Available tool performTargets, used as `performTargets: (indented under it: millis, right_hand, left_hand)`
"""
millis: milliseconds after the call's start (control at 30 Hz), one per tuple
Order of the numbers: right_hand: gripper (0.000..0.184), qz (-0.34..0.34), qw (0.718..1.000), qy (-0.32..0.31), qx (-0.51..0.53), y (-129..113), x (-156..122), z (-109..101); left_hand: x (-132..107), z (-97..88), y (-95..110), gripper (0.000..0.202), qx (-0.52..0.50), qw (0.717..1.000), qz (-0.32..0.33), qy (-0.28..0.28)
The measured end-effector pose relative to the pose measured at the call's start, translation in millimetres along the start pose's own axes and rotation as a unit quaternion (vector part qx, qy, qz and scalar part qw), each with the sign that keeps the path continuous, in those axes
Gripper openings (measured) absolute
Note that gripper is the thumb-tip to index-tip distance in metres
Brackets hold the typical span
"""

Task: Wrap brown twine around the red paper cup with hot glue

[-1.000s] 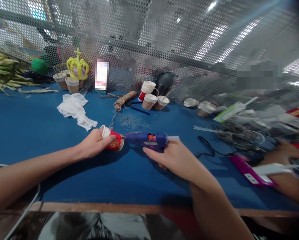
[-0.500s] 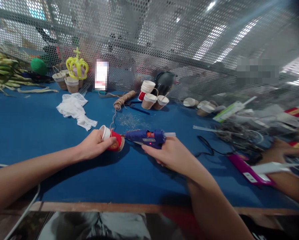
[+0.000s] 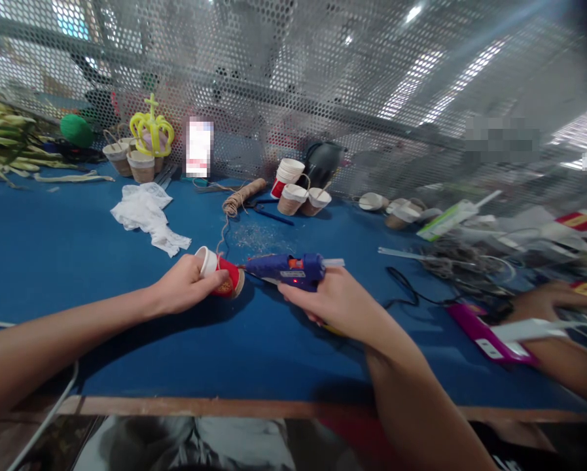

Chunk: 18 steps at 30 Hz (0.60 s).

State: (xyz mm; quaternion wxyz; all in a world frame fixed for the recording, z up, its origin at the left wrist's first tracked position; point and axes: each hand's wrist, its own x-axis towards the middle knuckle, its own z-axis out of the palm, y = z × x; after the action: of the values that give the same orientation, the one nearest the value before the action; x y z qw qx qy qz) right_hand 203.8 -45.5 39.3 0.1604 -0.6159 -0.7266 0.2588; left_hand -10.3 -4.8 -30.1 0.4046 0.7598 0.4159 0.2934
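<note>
My left hand [image 3: 188,283] is closed around a red paper cup [image 3: 233,280] with a white rim, tipped on its side, its base facing right. Twine is wound round the base end, and a strand runs from the cup back to the twine roll [image 3: 247,196]. In my right hand [image 3: 330,297] is a blue hot glue gun [image 3: 286,269], its red light lit and a clear glue stick poking out behind. The gun's nozzle meets the cup near its base; whether glue is coming out is too small to tell.
Behind lie a crumpled white cloth [image 3: 146,212], dark scissors [image 3: 273,214] and twine-wrapped cups [image 3: 293,198]. A yellow crown [image 3: 150,131] and a phone [image 3: 199,147] stand at the back left. On the right are a purple power strip [image 3: 489,337], cables and another person's arm [image 3: 563,353].
My hands, the cup and the glue gun look almost unmoved. The other person's arm on the right has shifted slightly.
</note>
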Motion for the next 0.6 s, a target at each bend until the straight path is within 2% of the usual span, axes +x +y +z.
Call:
performTargets:
  millis: [233, 433, 600]
  right_hand:
    - [0.038, -0.004, 1.000, -0.005, -0.006, 0.9, -2.2, -0.9]
    - [0.034, 0.009, 1.000, 0.001, 0.004, -2.4, -5.1, -1.8]
    - [0.031, -0.005, 1.000, 0.000, 0.002, -4.1, -5.8, -2.0]
  left_hand:
    - [0.8, 0.1, -3.9, 0.032, -0.011, 1.000, -0.013, -0.009]
    - [2.3, 0.4, -5.0, 0.032, -0.021, 0.999, -0.025, 0.003]
    - [2.9, -0.1, -3.5, 0.033, -0.030, 0.999, -0.027, 0.001]
